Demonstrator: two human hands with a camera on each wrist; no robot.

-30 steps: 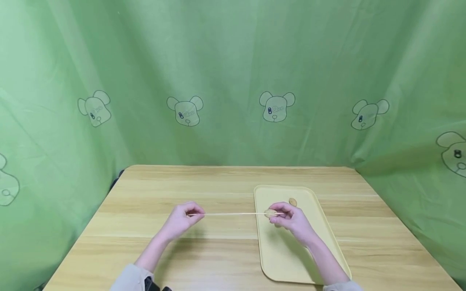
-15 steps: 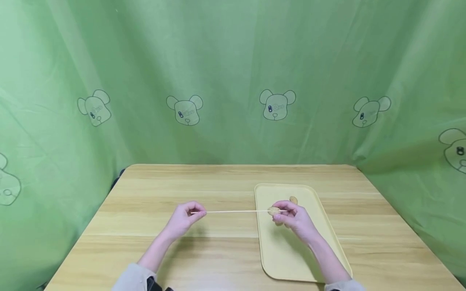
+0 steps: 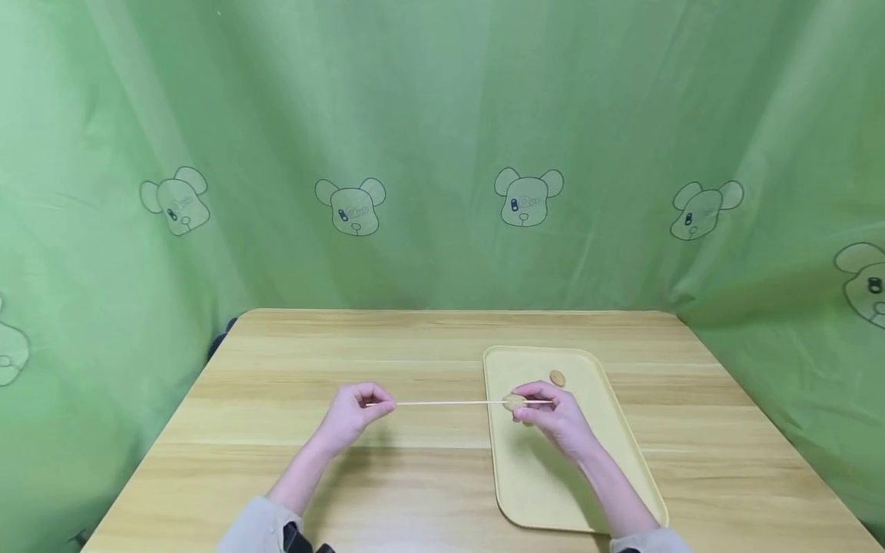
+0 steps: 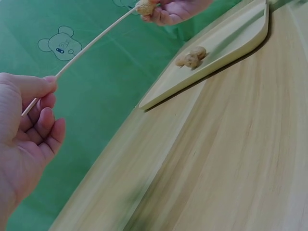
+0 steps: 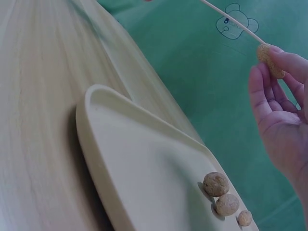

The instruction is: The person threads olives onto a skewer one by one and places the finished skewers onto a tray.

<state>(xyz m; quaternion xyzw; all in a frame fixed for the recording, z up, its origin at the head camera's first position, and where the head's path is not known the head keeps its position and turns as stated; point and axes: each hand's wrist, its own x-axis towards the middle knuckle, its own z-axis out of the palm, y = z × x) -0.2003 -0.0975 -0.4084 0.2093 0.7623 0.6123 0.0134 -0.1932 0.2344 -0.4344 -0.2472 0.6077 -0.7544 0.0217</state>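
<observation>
My left hand [image 3: 348, 421] pinches one end of a thin wooden skewer [image 3: 449, 402] between thumb and fingers. The skewer runs almost level across to my right hand [image 3: 565, 428]. There, thumb and fingertips grip a tan, rough-skinned ball [image 3: 514, 402], like a meatball, threaded on the skewer. A short length of the far tip pokes out past the ball, among the right fingers. In the right wrist view, the gripped ball [image 5: 270, 61] looks oblong, with the thumb across it. Both hands are raised above the table, the right one over a cream tray [image 3: 539, 491].
Three similar brown balls [image 5: 216, 184] lie in the tray near its far edge; only one loose ball [image 3: 557, 378] shows plainly in the head view. The raised tray rim [image 3: 494, 468] stands on a wooden table [image 3: 415, 491]. Green curtains [image 3: 442, 253] surround it.
The ball has slid a little farther along the skewer toward my left hand, so more of the right tip shows. My left hand has shifted slightly right.
</observation>
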